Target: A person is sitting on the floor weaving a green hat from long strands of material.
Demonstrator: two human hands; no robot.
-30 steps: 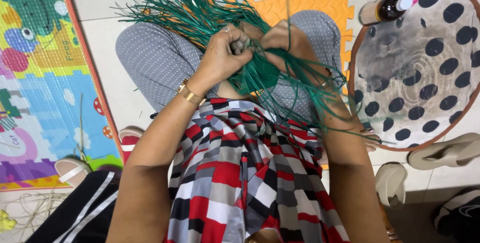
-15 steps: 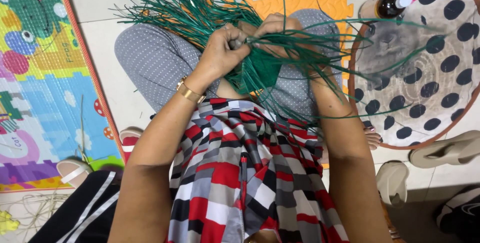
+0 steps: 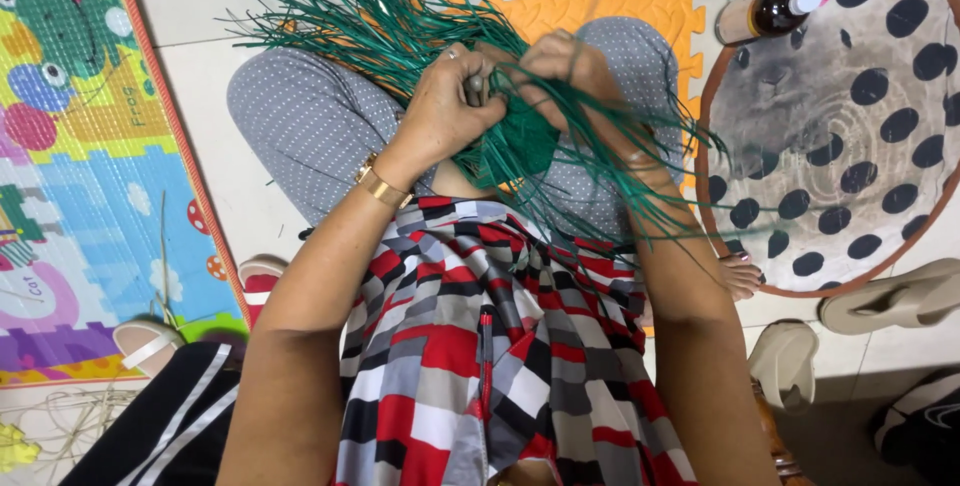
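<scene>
Left hand: your left hand (image 3: 440, 106) is curled closed over your lap, fingers pinching a small dark grey tool or strand end, which I cannot tell apart at this size.
Right hand: your right hand (image 3: 562, 64) is also closed, gripping a bunch of the long green stiff fibre strands (image 3: 380, 16); how tightly, the strands hide.
Work piece: the small dense green woven piece (image 3: 520, 144) sits in your lap, just below and between both hands, touching the strands each hand holds.
Which way it lies: from the left hand the woven piece is to the right and slightly toward your body; from the right hand it is almost straight below, toward your body.
Long axis: the loose strands fan out from the woven piece, most running up and to the left across the grey dotted trousers (image 3: 310, 116), a thinner spray trailing to the right over your right forearm.
Nearer hand: both hands are close; the right hand looks a little nearer to the woven core, the left nearer to the big fan of free ends.
Around you: a round brown-rimmed mat with black dots (image 3: 850, 136) lies to the right with a dark brown bottle (image 3: 768, 10) on its upper edge; an orange foam puzzle tile (image 3: 610, 1) lies beneath your knees.
</scene>
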